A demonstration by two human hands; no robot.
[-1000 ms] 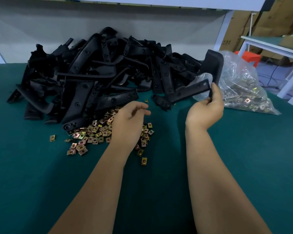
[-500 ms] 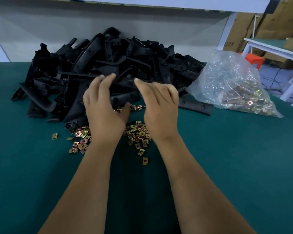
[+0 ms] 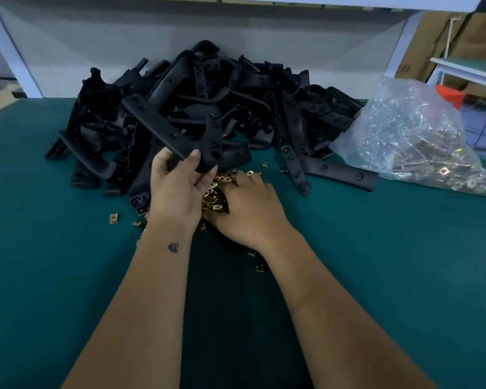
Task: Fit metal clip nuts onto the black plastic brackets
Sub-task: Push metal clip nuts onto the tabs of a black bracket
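Head view: you are readying one bracket (image 3: 177,130).
Left hand (image 3: 177,189): gripping its end.
Right hand (image 3: 247,209): lying on the clip nuts (image 3: 218,197); grasp unclear — single one out.

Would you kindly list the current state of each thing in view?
left hand: grips a bracket
held bracket: lifted, tilted
right hand: fingers down in the loose nuts
loose clip nuts: scattered on the mat
bracket pile: heaped
plastic bag: lying, holding nuts
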